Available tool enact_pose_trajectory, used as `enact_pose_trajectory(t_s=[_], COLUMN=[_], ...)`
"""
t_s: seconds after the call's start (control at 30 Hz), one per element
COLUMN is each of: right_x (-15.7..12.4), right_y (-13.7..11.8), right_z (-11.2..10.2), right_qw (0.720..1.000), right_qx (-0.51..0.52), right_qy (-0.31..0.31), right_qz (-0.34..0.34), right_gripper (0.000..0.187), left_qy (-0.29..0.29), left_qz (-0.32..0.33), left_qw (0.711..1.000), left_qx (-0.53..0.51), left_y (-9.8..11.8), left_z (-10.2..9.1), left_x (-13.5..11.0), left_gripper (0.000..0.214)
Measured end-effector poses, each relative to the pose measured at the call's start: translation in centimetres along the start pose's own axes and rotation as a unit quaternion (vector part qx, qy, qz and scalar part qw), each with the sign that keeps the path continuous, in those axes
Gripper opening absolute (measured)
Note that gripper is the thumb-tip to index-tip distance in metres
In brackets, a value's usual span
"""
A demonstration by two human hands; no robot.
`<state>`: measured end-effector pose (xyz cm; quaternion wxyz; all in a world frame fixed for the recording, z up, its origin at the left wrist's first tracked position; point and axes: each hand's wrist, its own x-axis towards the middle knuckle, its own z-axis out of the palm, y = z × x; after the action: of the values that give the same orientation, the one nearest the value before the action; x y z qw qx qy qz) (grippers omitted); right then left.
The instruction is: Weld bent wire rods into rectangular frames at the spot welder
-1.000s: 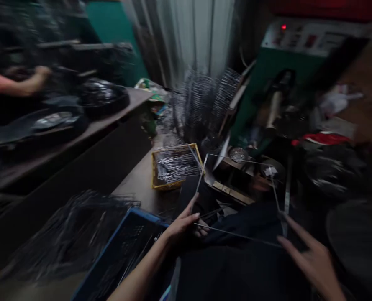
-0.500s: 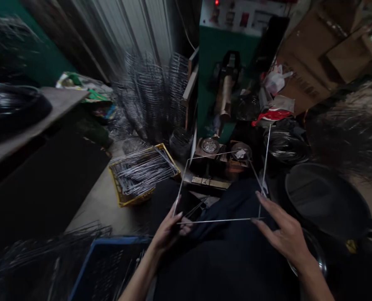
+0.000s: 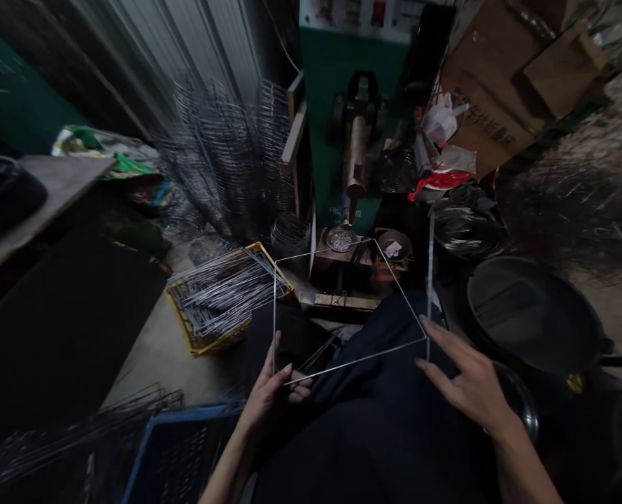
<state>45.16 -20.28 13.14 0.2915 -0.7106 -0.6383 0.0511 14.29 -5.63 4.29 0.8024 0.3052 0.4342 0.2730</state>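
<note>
A thin wire bent into a square frame (image 3: 342,253) hangs over my lap, with one loose end standing up at the right. My left hand (image 3: 269,393) pinches its near left corner between thumb and fingers. My right hand (image 3: 471,386) holds the near right corner with thumb and forefinger, the other fingers spread. A yellow crate (image 3: 185,334) heaped with straight wire rods lies on the floor to the left of the frame. Behind the frame stands a green machine (image 3: 336,112) with a brass-coloured rod.
A blue crate (image 3: 153,455) sits at the lower left beside dark wire pieces. Stacks of wire racks (image 3: 227,154) stand at the back. A large black pan (image 3: 531,311) and coiled wire (image 3: 465,234) are at the right. Cardboard boxes (image 3: 504,77) fill the upper right.
The view has swung to the right, so the person at the left bench is out of sight. The wire frame has turned in my hands and its left side now stands nearly upright.
</note>
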Motion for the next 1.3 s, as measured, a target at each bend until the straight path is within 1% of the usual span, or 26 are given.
enact_pose_trajectory(t_s=[0.07, 0.13, 0.2, 0.3, 0.47, 0.7, 0.9, 1.1, 1.2, 1.23, 1.3], right_x=[0.4, 0.9, 1.4, 1.8, 1.9, 1.7, 1.7, 1.7, 2.5, 2.9, 3.7], right_y=[0.3, 0.6, 0.9, 1.2, 1.5, 2.0, 2.0, 2.6, 1.7, 1.1, -0.6], right_z=[1.2, 2.3, 3.1, 3.7, 4.1, 4.5, 4.6, 5.0, 6.2, 6.7, 7.7], right_qw=[0.998, 0.994, 0.991, 0.988, 0.987, 0.985, 0.986, 0.984, 0.983, 0.982, 0.971], right_qx=[0.013, 0.023, 0.027, 0.029, 0.032, 0.04, 0.047, 0.046, 0.061, 0.08, 0.137], right_qy=[-0.059, -0.106, -0.131, -0.152, -0.158, -0.165, -0.159, -0.173, -0.171, -0.173, -0.193], right_qz=[0.0, 0.0, -0.002, -0.004, 0.002, 0.012, 0.013, 0.017, 0.019, 0.01, -0.031], right_gripper=[0.06, 0.059, 0.058, 0.058, 0.058, 0.058, 0.057, 0.056, 0.056, 0.056, 0.06], left_qy=[-0.001, -0.006, -0.009, -0.019, -0.03, 0.001, 0.002, -0.002, -0.017, -0.025, -0.042], left_qz=[-0.005, -0.009, -0.009, -0.011, -0.024, -0.021, -0.021, -0.017, -0.024, -0.027, -0.03], left_qw=[1.0, 0.999, 0.999, 0.999, 0.998, 0.999, 0.999, 0.999, 0.999, 0.999, 0.999], left_qx=[0.016, 0.033, 0.043, 0.045, 0.046, 0.036, 0.037, 0.034, 0.019, 0.017, 0.017], left_y=[0.1, 0.3, 0.4, 0.6, 0.7, 1.3, 1.4, 1.6, 1.4, 1.2, 0.9], left_z=[0.0, 0.1, 0.1, -0.2, -0.5, 0.4, 0.5, 0.6, 1.0, 1.2, 1.7], left_x=[-0.5, -0.8, -1.0, -1.2, -1.1, -1.5, -1.5, -1.8, -1.5, -1.2, -0.6], left_gripper=[0.1, 0.1, 0.098, 0.097, 0.099, 0.103, 0.105, 0.102, 0.104, 0.104, 0.104])
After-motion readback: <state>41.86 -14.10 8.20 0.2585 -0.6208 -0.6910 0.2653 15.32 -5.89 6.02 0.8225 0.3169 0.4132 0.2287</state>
